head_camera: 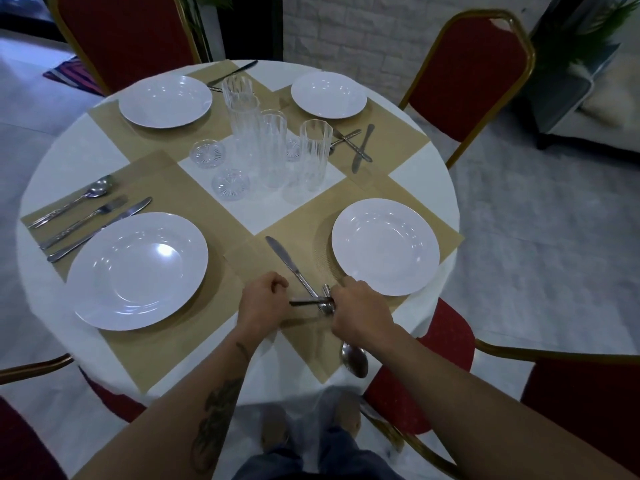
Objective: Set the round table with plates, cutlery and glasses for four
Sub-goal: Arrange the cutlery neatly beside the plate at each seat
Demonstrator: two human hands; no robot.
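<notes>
A round table (429, 174) in a white cloth carries four tan placemats, each with a white plate. My right hand (360, 315) grips a bundle of cutlery over the near right placemat (252, 261), left of its plate (385, 246). A spoon (355, 358) hangs bowl-down below that hand. A knife (289, 263) points its blade up-left from it. My left hand (265, 301) is curled and pinches the end of a dark handle (304, 302) that sticks out of the bundle. Several tall ribbed glasses (273, 147) stand in the centre.
The near left plate (136, 270) has a spoon, fork and knife (93, 216) laid out beside it. Crossed cutlery (358, 147) lies by the far right plate (328, 94). Glass coasters (230, 183) sit near the glasses. Red chairs (471, 77) ring the table.
</notes>
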